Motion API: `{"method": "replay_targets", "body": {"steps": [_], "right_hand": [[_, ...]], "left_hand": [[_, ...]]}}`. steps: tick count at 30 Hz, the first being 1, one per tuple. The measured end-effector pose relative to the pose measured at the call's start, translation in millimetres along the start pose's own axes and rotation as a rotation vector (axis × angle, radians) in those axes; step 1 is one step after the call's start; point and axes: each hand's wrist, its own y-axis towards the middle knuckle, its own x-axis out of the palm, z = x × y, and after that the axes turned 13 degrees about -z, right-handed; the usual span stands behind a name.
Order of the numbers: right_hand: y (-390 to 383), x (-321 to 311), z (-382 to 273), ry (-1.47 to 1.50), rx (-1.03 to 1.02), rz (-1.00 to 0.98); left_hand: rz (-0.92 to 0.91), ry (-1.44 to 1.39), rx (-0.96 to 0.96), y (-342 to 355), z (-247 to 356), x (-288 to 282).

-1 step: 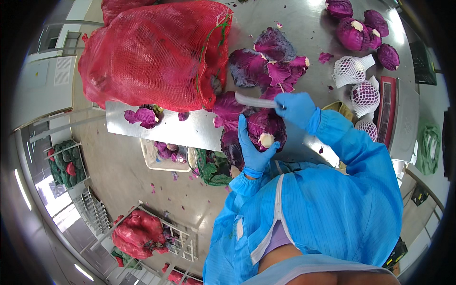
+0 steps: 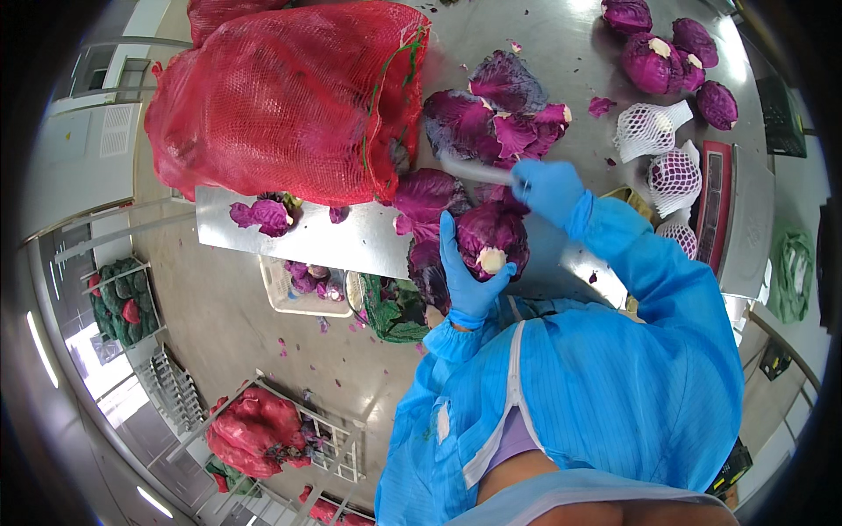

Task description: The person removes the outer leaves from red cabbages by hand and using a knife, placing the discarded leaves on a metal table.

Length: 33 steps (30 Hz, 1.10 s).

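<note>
My left grip, in a blue glove, is closed around the side of a round purple cabbage with a white stump. The cabbage sits in the middle of the frame, its stump facing the bottom edge, close to my thumb. My right grip, also gloved in blue, is closed on one end of a long pale knife-shaped tool. The tool is blurry and points left, just above the cabbage.

Big loose purple leaves lie above it on the shiny grey metal bench. A fat red mesh sack fills the upper left. In the upper right I see bare purple cabbages, and under them cabbages in white foam nets, next to a silver box with a red front.
</note>
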Motion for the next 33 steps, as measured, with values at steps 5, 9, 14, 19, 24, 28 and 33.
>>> {"method": "replay_targets", "body": {"steps": [5,9,14,19,24,28,33], "right_hand": [[6,-19,26,0.224,0.299,-0.166],[-25,-35,-47,0.293,-0.105,-0.509],[-28,-14,-41,0.155,-0.314,-0.388],[0,-12,-26,0.146,-0.291,-0.054],[31,18,59,-0.024,0.172,0.001],[18,9,71,0.096,0.385,-0.074],[-34,-6,-49,0.328,-0.072,-0.239]], "left_hand": [[-0.042,0.020,-0.031,-2,2,-11],[-0.130,0.030,-0.013,3,-2,-12],[-0.192,0.052,-0.006,13,0,-12],[-0.202,0.124,0.039,-2,0,-17],[-0.194,-0.034,0.023,-28,-6,-29],[-0.092,-0.292,-0.087,-58,-7,-35],[0.019,-0.163,-0.163,-67,-26,-25]]}}
